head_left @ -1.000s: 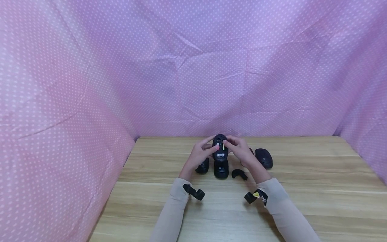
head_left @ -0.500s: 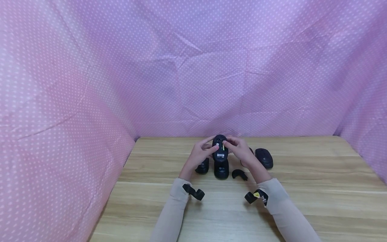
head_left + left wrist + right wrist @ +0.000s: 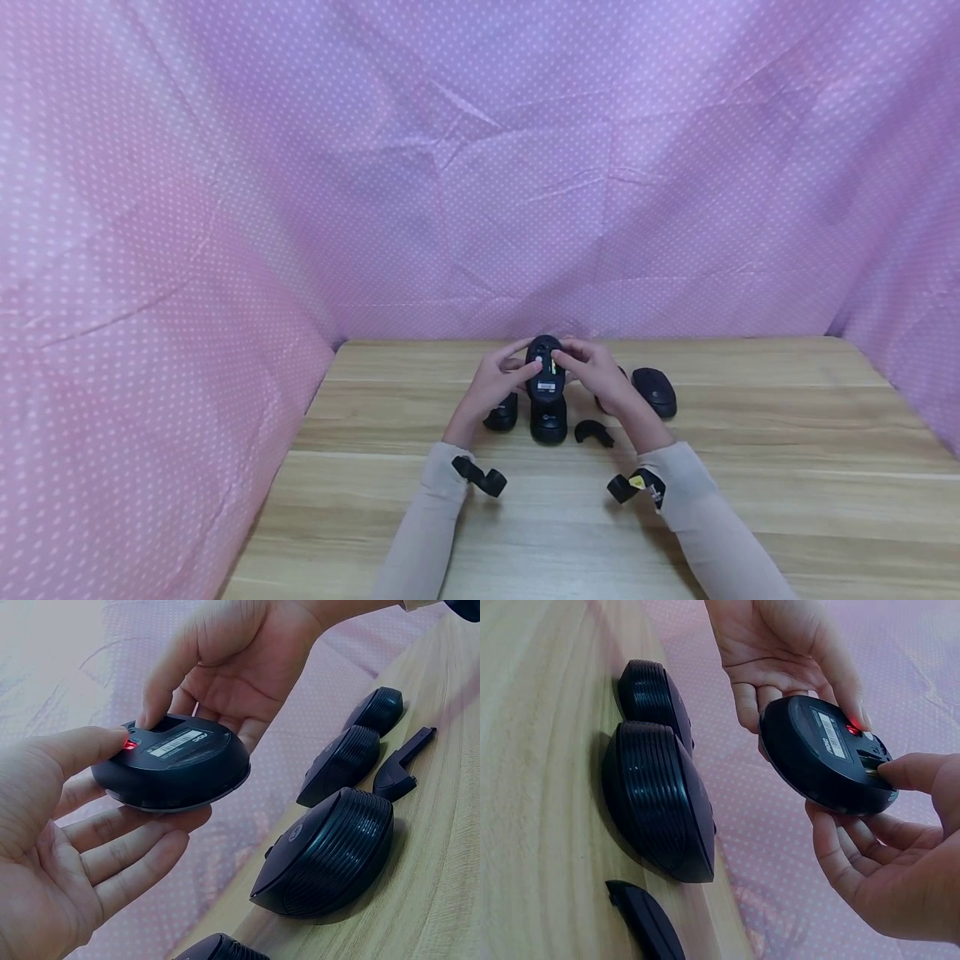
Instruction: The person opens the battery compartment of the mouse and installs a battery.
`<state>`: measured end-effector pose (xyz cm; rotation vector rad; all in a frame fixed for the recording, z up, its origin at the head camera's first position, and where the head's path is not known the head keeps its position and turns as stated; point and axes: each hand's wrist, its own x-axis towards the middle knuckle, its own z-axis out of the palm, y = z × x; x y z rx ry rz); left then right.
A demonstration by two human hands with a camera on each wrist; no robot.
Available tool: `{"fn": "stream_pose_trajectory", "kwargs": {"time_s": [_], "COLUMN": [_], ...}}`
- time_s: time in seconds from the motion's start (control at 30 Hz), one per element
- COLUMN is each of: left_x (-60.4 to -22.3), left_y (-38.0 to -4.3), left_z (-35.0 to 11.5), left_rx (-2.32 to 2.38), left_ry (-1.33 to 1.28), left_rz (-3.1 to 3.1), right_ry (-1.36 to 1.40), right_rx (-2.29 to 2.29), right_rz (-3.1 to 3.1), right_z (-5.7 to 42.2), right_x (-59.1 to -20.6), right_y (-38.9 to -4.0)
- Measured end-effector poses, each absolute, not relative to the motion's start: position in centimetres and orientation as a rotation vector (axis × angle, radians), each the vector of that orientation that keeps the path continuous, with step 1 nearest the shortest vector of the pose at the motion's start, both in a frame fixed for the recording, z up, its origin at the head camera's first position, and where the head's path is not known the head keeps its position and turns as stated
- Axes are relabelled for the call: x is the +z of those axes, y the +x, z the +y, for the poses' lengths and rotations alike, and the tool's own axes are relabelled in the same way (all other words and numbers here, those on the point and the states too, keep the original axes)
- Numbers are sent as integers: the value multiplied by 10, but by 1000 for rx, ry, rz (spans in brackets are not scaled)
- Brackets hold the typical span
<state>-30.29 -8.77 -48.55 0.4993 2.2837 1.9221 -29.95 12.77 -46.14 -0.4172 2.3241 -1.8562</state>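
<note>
A black computer mouse [image 3: 546, 387] is held bottom side up above the table. My left hand [image 3: 495, 377] grips its left side, thumb on the underside beside a glowing red light [image 3: 853, 730], fingers beneath. From the other side my right hand [image 3: 600, 379] holds it, thumb tip pressing at the uncovered battery slot. A battery [image 3: 869, 769] shows in that slot, partly hidden by the thumb. A white barcode label [image 3: 180, 744] is on the underside. Below, on the table, lies a curved black cover piece [image 3: 595, 432].
More black mice rest on the wooden table [image 3: 555, 533]: one mouse [image 3: 549, 423] just in front of the held one, another [image 3: 502, 414] by the left wrist, and a third [image 3: 655, 392] at the right. One more is partly behind the right hand. Pink dotted cloth [image 3: 480, 208] surrounds the table.
The held mouse has dipped and tilted very slightly. Both hands keep nearly the same hold, and the things on the table have not moved.
</note>
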Motion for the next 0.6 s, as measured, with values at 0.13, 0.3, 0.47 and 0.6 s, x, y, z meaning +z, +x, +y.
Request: {"fn": "stream_pose_trajectory", "kwargs": {"time_s": [0.13, 0.3, 0.47, 0.6], "left_x": [-485, -482, -482, -483], "left_y": [-302, -301, -301, -302], "left_z": [-88, -88, -88, -88], "left_rx": [1914, 1908, 1913, 1908], "left_ry": [482, 484, 486, 480], "left_rz": [2290, 2298, 2293, 2294], "right_ry": [-418, -411, -413, -400], "right_rx": [-1842, -1812, -1782, -1772], "right_rz": [2311, 2314, 2337, 2368], "right_z": [129, 129, 129, 128], "right_x": [-460, -458, -457, -456], "right_y": [-300, -301, -302, -301]}}
